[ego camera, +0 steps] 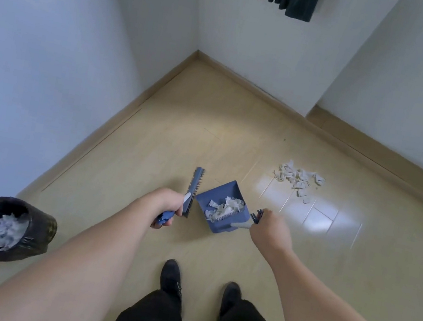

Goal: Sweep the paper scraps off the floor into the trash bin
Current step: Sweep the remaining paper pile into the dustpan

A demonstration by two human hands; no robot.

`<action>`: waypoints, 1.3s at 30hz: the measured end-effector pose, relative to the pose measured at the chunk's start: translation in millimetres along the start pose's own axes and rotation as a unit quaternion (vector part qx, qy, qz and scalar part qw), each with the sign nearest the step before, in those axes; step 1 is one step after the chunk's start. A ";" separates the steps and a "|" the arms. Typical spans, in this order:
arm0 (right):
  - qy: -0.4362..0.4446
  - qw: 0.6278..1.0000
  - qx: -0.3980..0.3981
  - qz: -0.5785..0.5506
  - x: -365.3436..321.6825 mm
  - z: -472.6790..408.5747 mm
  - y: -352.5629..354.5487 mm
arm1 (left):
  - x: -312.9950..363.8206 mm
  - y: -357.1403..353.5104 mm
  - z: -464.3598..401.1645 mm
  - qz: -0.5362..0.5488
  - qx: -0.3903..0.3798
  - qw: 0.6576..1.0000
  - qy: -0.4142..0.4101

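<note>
With the left hand (168,203) fingers wrapped round the brush (194,185) and the right hand (269,227) gripping the dustpan (220,207), part-loaded with scraps just left of those fingers, the emptying step seems due: carry it down-left to the trash bin (11,229), then return for the pile (298,180) beyond.

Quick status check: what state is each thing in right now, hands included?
Left hand: grips the brush handle.
Brush: raised, bristles off the floor.
Right hand: grips the dustpan handle.
Dustpan: partly loaded with scraps.
Scrap pile: unswept, on the floor.
Trash bin: upright, lined, holds scraps.
</note>
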State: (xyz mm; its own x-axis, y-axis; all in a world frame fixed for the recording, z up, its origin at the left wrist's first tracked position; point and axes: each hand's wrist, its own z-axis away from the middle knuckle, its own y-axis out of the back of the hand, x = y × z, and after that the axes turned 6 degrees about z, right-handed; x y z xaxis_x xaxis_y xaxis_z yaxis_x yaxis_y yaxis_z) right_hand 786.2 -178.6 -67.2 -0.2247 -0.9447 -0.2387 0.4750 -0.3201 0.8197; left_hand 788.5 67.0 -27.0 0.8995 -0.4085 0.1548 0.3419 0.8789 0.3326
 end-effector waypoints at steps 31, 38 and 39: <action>-0.044 0.997 0.006 -0.071 -268.7 174.9 -178.9 | -299.7 210.4 -32.1 -0.078 -0.036 0.996 0.024; -0.030 0.995 0.000 -0.093 -285.7 214.7 -209.7 | -372.1 224.0 -23.7 -0.043 -0.034 0.998 0.036; -0.026 0.995 0.000 -0.096 -288.0 223.1 -214.4 | -383.8 226.0 -22.8 -0.042 -0.032 0.998 0.034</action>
State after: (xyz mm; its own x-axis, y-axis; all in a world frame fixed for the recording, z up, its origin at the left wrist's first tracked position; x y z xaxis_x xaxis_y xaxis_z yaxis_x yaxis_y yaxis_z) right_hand 559.2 177.9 -58.0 -0.3544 -0.8613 -0.3641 0.4194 -0.4944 0.7613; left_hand 526.8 428.1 -32.5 0.8821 -0.4665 0.0648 0.4326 0.8568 0.2805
